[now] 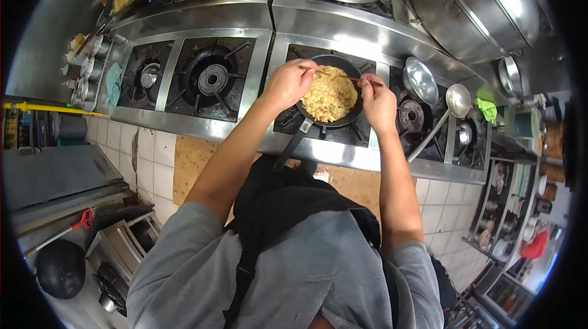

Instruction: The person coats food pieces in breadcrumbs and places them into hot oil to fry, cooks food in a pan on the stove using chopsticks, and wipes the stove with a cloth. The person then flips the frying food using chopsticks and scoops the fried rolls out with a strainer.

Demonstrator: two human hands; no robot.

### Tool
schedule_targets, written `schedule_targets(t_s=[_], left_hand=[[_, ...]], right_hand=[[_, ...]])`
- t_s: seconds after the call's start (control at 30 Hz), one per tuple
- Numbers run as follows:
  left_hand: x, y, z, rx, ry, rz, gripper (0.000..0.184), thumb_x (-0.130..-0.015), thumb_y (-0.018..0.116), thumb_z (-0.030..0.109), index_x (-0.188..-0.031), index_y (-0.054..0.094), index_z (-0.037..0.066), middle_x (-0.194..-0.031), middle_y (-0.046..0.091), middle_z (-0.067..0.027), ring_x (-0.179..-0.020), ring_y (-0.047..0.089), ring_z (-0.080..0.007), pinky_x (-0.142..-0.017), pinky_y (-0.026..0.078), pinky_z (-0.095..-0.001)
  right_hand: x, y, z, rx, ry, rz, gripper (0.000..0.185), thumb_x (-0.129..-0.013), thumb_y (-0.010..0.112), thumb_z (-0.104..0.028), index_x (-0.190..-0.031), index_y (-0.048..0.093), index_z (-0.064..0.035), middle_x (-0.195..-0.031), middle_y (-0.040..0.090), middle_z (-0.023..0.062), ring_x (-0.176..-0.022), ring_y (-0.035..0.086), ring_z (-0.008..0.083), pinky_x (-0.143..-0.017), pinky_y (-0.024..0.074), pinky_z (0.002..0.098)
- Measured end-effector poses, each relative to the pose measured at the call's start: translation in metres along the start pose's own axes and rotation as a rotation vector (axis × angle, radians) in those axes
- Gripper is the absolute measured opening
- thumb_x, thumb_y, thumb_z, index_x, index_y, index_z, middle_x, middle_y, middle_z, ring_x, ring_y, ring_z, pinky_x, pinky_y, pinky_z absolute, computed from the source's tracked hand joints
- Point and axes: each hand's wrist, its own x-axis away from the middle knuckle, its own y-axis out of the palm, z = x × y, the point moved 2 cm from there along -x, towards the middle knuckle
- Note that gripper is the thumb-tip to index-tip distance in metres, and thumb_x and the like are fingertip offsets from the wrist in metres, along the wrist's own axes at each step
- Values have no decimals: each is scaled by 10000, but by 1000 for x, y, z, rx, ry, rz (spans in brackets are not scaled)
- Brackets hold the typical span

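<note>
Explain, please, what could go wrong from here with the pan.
The pan's handle sticks out past the stove's front edge toward the apron, and neither hand holds it; a bump might swing the pan.

The left hand and right hand are close to the rim, so a burn is possible if it is hot; no flame is visible beneath.

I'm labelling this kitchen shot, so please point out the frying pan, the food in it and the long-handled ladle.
Frying pan (pixel 334 60): head view, bare far wall.
Food (pixel 329 99): head view, middle of its surface.
Long-handled ladle (pixel 458 100): head view, its round bowl.
</note>
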Motion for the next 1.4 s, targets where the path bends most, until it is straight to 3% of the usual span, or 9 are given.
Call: schedule_targets(t_s=[0.13, 0.17, 0.33, 0.4, 0.7, 0.73, 1.0, 1.17, 1.4], left_hand=[[22, -11, 6, 61, -52, -11, 201, -972, 561, 139, -1097, 691, 49, -1066, 712, -140, -916, 692, -285, -823, 542, -347], [23, -9, 3, 39, -64, -16, 197, -970, 560, 134, -1094, 688, 48, -1062, 710, -142, -920, 688, -296, -827, 541, -357], [23, -1, -4, -64, -38, -4, 183, -965, 560, 125, -1080, 680, 47, -1050, 705, -149, -940, 674, -331, -841, 535, -390], [26, 1, -6, -68, -32, 10, 177, -966, 558, 130, -1066, 673, 39, -1046, 702, -154, -958, 665, -350, -852, 528, -410], [55, -14, 10, 135, -84, 63, 172, -963, 564, 74, -1081, 681, 29, -1003, 702, -142, -881, 681, -293, -784, 531, -356], [57, -13, 9, 134, -86, 65, 172, -963, 564, 74, -1081, 681, 29, -1003, 702, -142, -881, 681, -293, -784, 531, -356], [67, -14, 0, 4, 20, 102, 161, -951, 591, 81, -1070, 677, 14, -1024, 704, -153, -918, 680, -326, -819, 534, -382], [77, -16, 15, 222, -80, 125, 157, -950, 595, 76, -1064, 675, 3, -1013, 702, -158, -924, 678, -330, -824, 535, -382], [81, -14, 3, 54, -32, 72, 155, -944, 595, 67, -1060, 683, 13, -1020, 699, -153, -916, 675, -307, -819, 536, -362]], right_hand=[[8, 9, -11, -153, -143, -31, 224, -989, 588, -213, -1032, 714, -33, -936, 747, 143, -907, 726, 322, -830, 547, 348], [8, 13, -14, -147, -60, -71, 297, -1007, 579, -200, -915, 737, 33, -1082, 725, 87, -895, 715, 289, -829, 527, 322], [-3, 21, 7, 17, 39, -98, 330, -1019, 544, -221, -922, 749, 18, -1091, 715, 92, -944, 710, 320, -866, 524, 358], [-5, 20, 18, 16, -109, -34, 262, -1003, 555, -269, -1054, 719, -72, -913, 727, 195, -896, 703, 391, -805, 544, 447], [23, 16, -2, -281, -94, -36, 255, -998, 596, -194, -997, 718, 30, -1000, 741, 143, -872, 723, 351, -812, 548, 358], [22, 24, 3, -157, -81, -83, 292, -1022, 564, -178, -967, 731, 55, -1080, 721, 105, -927, 740, 230, -821, 539, 307], [26, 9, 8, 15, 2, -39, 265, -1005, 564, -227, -990, 721, -14, -1010, 727, 162, -897, 704, 387, -798, 548, 429], [45, 19, -4, -245, -91, -5, 249, -1000, 573, -124, -912, 723, 54, -1053, 734, 114, -885, 740, 296, -788, 550, 333], [50, 13, 8, -13, -85, -71, 264, -1004, 567, -163, -933, 729, 34, -1073, 725, 127, -893, 724, 336, -788, 555, 370]])
